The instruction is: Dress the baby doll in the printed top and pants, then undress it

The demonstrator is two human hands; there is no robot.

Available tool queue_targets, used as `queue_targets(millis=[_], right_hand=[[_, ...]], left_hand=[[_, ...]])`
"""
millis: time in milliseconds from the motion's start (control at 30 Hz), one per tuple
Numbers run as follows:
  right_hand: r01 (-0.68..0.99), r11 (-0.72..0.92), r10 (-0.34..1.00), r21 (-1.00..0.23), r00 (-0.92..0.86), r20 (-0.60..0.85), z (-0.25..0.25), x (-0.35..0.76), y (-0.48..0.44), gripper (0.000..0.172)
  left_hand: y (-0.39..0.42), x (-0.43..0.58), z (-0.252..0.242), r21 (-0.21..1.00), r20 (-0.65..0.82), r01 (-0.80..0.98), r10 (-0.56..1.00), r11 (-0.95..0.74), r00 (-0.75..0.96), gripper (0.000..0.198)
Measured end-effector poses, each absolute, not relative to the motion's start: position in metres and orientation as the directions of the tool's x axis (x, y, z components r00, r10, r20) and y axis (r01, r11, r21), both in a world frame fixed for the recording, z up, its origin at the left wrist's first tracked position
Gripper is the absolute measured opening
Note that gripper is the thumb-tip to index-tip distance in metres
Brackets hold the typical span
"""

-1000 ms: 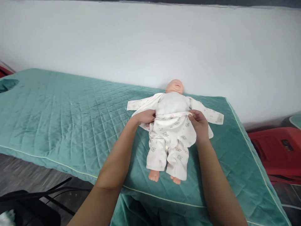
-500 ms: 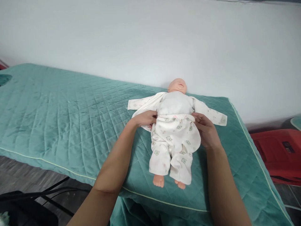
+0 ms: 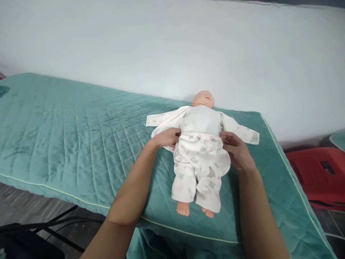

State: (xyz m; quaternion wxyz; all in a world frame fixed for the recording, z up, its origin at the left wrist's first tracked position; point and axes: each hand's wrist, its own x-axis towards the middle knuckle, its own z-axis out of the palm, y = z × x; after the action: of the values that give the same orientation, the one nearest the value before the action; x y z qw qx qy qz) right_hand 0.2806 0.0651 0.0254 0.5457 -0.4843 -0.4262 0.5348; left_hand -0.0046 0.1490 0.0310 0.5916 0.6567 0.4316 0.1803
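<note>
The doll [image 3: 201,118] lies face up toward the right end of the green bed [image 3: 67,126], head by the far edge, feet near the front one. My left hand [image 3: 166,137] and right hand [image 3: 236,150] curl beside the waist of the patterned pants [image 3: 198,153] (fingertips partly hidden; whether they pinch cloth, I can't tell).

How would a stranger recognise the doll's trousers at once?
On the green quilted cover, a doll lies face up. Its trousers, between the left hand and right hand, end above bare feet; greenish prints set them apart from the plain pale torso above.
</note>
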Motion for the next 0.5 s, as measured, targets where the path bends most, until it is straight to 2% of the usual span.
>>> queue_targets(millis=[133, 333, 500], right_hand=[[-0.109, -0.043, 0.997, -0.993, 0.062, -0.05, 0.0272, 0.2816, 0.0638, 0.039], [0.099, -0.13, 0.984, -0.987, 0.139, -0.115, 0.028, 0.28, 0.0644, 0.034], [0.241, -0.118, 0.977, -0.963, 0.203, -0.068, 0.0251, 0.2761, 0.0673, 0.027]], left_hand=[[0.1483, -0.0042, 0.0305, 0.934, -0.239, 0.357, 0.799, 0.032, 0.553, 0.009], [0.1486, -0.0028, 0.0279, 0.918, -0.231, 0.398, 0.798, -0.013, 0.557, 0.007], [0.1487, -0.0022, 0.0278, 0.923, -0.215, 0.383, 0.799, -0.022, 0.562, 0.008]])
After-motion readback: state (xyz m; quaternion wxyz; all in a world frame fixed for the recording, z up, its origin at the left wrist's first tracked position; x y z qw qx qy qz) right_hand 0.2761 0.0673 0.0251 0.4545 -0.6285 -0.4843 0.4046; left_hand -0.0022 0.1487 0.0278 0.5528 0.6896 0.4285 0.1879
